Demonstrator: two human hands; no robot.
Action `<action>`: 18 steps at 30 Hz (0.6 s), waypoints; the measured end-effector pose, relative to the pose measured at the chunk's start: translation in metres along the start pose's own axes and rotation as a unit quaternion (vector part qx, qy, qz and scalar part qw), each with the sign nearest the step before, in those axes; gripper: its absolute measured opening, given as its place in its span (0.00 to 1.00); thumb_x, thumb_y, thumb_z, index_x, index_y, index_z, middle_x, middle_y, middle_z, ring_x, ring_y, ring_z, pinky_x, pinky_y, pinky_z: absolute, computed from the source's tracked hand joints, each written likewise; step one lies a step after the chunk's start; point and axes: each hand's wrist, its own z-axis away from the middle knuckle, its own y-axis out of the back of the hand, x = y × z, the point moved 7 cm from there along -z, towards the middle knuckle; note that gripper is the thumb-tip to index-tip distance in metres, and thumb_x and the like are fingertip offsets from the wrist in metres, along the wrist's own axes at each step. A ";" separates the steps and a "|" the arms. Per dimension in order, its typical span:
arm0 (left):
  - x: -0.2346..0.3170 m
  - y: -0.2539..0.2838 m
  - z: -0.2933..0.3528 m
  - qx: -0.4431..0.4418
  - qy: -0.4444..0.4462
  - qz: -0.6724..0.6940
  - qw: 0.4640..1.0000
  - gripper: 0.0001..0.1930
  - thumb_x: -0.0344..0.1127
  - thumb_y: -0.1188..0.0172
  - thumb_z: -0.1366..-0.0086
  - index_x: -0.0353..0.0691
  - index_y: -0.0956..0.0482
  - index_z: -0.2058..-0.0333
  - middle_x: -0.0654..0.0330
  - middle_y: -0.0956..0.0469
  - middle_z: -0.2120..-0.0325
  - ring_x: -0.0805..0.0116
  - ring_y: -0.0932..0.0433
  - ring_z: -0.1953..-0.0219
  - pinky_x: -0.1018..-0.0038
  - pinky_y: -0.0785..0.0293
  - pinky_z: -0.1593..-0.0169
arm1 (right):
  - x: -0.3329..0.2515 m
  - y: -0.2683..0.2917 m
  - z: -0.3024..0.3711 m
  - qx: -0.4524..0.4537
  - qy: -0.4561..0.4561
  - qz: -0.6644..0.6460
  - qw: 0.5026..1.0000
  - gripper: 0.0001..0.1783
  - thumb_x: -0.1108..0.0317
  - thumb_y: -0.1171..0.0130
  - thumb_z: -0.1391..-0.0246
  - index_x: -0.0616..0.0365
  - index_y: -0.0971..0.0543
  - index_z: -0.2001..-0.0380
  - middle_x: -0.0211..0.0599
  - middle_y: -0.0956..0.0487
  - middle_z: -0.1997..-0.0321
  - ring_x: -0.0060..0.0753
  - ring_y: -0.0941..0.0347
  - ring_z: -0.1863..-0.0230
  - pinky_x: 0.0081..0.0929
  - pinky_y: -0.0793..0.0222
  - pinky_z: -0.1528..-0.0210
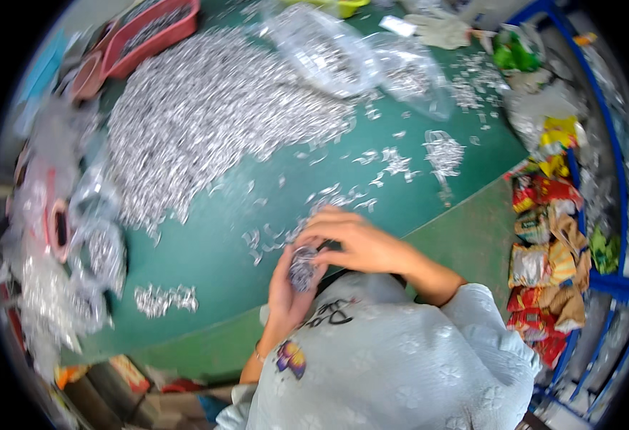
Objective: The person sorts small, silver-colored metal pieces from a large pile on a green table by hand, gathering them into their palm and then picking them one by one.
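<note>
Near the table's front edge, my left hand is cupped around a bunch of small silvery metal pieces. Over the top of that bunch curls my right hand, with bent fingers close to the left fingertips. Whatever those right fingers pinch is too small and hidden to make out. Just beyond both hands lie loose metal pieces of the same kind. A great heap of metal pieces covers the far left of the green table.
Clear plastic bags lie at the back beside a red tray. Small clusters of pieces sit at right and front left. More plastic bags crowd the left edge. Colourful packets fill a blue rack at right.
</note>
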 end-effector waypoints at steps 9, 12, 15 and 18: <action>0.002 -0.007 0.003 -0.035 0.010 0.046 0.998 0.12 0.42 0.49 0.33 0.40 0.25 0.63 0.53 0.27 0.64 0.56 0.25 0.61 0.65 0.23 0.60 | 0.049 0.052 -0.015 0.121 -0.053 0.258 0.957 0.09 0.77 0.39 0.56 0.61 0.22 0.67 0.37 0.25 0.65 0.41 0.32 0.62 0.32 0.37 0.55; 0.004 -0.008 0.005 -0.166 -0.025 0.006 0.986 0.12 0.43 0.49 0.33 0.40 0.25 0.61 0.54 0.28 0.66 0.58 0.27 0.64 0.68 0.24 0.63 | 0.055 0.053 -0.012 0.131 -0.045 0.272 0.952 0.09 0.76 0.38 0.57 0.59 0.23 0.68 0.37 0.26 0.66 0.43 0.33 0.61 0.35 0.38 0.54; 0.005 -0.007 0.005 -0.144 -0.003 0.017 0.989 0.11 0.40 0.49 0.33 0.39 0.26 0.62 0.55 0.28 0.67 0.60 0.28 0.65 0.71 0.25 0.65 | 0.044 0.060 -0.021 0.155 -0.034 0.296 0.942 0.09 0.74 0.37 0.57 0.59 0.24 0.70 0.36 0.28 0.67 0.42 0.34 0.60 0.34 0.39 0.56; 0.003 -0.005 0.004 -0.088 0.016 0.018 0.996 0.10 0.39 0.50 0.33 0.39 0.26 0.62 0.55 0.27 0.66 0.60 0.26 0.63 0.71 0.23 0.65 | 0.043 0.039 -0.025 0.075 -0.033 0.350 0.933 0.08 0.74 0.36 0.58 0.57 0.25 0.71 0.34 0.30 0.67 0.40 0.36 0.59 0.35 0.42 0.57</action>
